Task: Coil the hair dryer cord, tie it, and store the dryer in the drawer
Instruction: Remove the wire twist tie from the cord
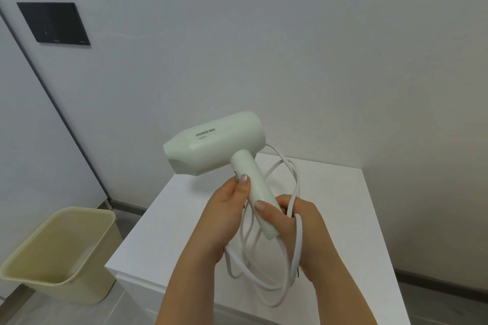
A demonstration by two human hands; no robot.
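Observation:
A pale green hair dryer is held in the air above a white cabinet, its nozzle pointing left. My left hand grips the upper part of the handle, thumb near the switch. My right hand grips the lower handle together with loops of the white cord. The cord hangs in several loose loops below and behind both hands. The plug is hidden, and no drawer front shows clearly.
A beige waste bin stands on the floor left of the cabinet. White walls close in behind, and a black panel is mounted on the left wall. The cabinet's front edge lies under my left forearm.

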